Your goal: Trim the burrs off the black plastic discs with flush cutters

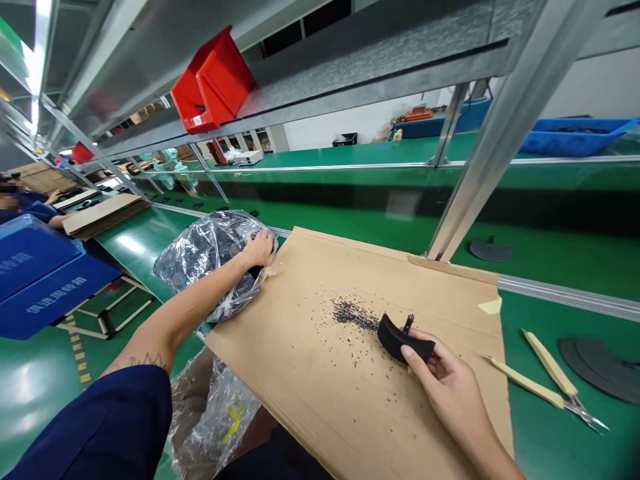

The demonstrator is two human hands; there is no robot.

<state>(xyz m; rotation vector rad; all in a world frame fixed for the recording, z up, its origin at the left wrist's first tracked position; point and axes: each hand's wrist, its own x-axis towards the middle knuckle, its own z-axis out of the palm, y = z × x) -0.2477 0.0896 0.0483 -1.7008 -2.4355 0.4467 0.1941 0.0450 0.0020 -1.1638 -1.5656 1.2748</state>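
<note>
In the head view my right hand grips a curved black plastic part between thumb and fingers. A small prong stands up from the part's back edge. It is held just above a cardboard sheet, beside a scatter of tiny black bits. My left hand reaches to the right end of a clear plastic bag full of dark parts. Its fingers are curled at the bag's mouth against something dark, partly hidden by the plastic.
Cream-handled nippers lie right of the cardboard, near dark curved pieces. A metal post rises behind the sheet. A red bin sits on the shelf above. Blue crates and another person's arm are at left.
</note>
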